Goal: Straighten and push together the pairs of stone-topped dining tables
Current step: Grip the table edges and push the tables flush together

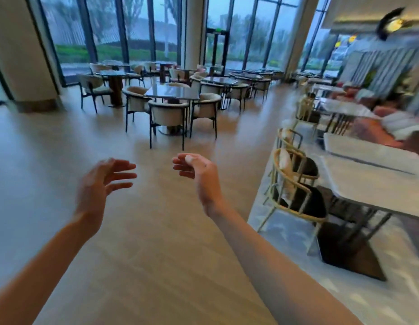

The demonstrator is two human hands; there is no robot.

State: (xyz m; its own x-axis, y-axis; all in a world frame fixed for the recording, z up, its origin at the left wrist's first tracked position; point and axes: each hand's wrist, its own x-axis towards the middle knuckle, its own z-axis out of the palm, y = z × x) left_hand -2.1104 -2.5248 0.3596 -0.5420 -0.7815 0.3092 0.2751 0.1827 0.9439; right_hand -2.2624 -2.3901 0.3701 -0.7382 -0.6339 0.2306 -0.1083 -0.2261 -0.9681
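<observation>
Two white stone-topped dining tables stand at the right: the near table and the one behind it, with a thin dark gap between their tops. A further pale stone table follows along the same row. My left hand and my right hand are held out over the wooden floor, palms facing each other, fingers apart, holding nothing. Both hands are well left of the tables and touch nothing. The whole picture is blurred.
Gold-framed chairs line the left side of the stone tables. A dark glossy table ringed by cream chairs stands ahead in mid-floor. A large pillar rises at the left. Pink sofas lie behind the stone tables. Wooden floor stretches below my arms.
</observation>
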